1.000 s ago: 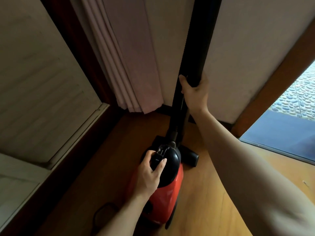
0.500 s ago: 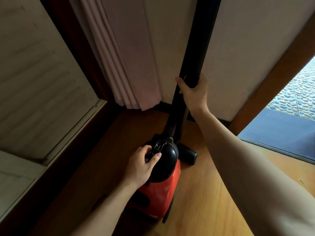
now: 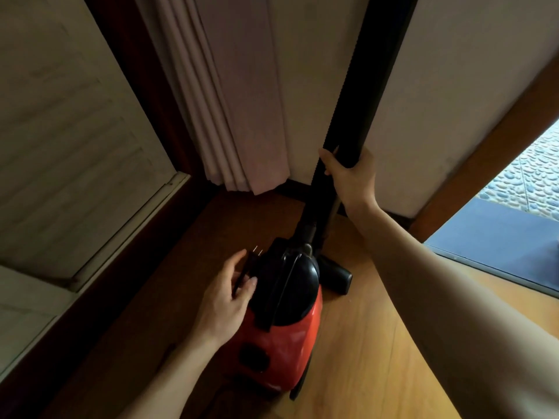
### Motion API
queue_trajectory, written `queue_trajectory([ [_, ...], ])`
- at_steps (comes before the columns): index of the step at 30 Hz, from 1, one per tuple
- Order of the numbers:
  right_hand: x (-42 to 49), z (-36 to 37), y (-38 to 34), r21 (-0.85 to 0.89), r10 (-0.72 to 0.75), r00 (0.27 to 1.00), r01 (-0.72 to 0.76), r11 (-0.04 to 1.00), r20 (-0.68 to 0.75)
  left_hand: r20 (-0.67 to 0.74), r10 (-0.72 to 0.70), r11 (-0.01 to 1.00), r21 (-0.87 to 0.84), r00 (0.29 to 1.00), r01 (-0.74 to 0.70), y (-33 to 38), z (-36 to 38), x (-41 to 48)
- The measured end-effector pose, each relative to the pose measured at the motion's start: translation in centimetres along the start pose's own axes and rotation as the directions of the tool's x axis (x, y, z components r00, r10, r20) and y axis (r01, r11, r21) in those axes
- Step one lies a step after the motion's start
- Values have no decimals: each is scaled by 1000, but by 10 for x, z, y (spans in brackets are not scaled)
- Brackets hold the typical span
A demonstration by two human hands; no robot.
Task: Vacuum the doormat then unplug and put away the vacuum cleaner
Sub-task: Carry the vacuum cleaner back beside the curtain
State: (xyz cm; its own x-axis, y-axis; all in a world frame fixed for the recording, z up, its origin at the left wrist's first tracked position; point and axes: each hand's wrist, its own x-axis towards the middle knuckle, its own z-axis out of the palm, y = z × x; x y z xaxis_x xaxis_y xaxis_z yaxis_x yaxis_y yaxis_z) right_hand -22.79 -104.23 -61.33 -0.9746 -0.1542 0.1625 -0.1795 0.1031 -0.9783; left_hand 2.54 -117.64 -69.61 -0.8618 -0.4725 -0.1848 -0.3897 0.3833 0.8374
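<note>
Head view: left hand [image 3: 227, 297] pinches plug [image 3: 250, 263] against vacuum cleaner [image 3: 287, 343], lower centre; right hand [image 3: 352, 176] clamps wand [image 3: 375, 101]. We'd seat plug snugly, steadying wand upright.

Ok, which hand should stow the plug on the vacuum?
Left, probably. The left hand pinches the plug right beside the black top of the red vacuum, while the right hand is busy gripping the upright wand against the wall.
</note>
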Motion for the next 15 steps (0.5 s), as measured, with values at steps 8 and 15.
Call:
queue_trajectory([
  [8, 1, 4, 2, 22, -3, 999, 4, 1000, -33, 24, 129, 980, 147, 991, -131, 18, 36, 3],
  [15, 2, 6, 6, 42, -11, 999, 13, 999, -45, -80, 225, 861, 483, 971, -159, 23, 39, 11],
])
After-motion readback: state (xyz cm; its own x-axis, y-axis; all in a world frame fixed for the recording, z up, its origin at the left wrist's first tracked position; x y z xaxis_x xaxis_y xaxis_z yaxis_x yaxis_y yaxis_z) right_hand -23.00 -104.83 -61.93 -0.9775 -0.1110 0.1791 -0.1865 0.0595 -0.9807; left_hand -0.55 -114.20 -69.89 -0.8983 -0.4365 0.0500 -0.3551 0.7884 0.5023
